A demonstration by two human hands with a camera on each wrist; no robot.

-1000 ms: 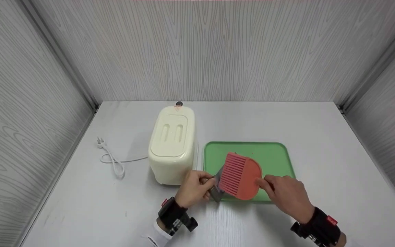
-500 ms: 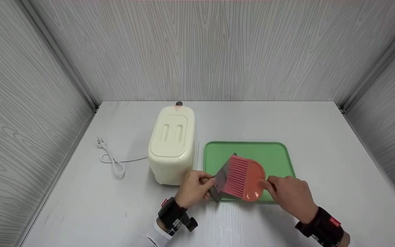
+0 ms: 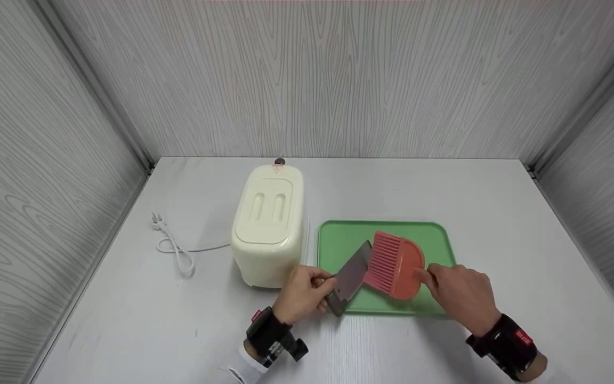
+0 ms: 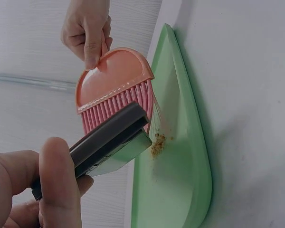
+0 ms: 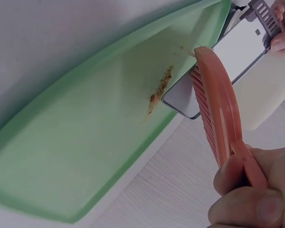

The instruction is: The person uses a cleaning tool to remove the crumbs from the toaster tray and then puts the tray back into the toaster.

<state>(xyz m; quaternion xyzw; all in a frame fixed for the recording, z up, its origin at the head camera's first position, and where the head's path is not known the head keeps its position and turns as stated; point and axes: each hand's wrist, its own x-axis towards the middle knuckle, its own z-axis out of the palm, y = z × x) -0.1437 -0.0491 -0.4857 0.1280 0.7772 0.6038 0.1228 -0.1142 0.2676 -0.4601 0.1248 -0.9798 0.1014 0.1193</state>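
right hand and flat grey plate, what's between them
The orange brush, gripped by the right hand, lies between, its pink bristles towards the flat grey plate; the head view shows this.

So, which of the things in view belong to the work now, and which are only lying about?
Seems part of the job:
orange brush, in the right hand
grey plate, in the left hand
brown crumbs
green tray, under the crumbs

Probably just lying about:
cream appliance, left of the tray
white cord with plug
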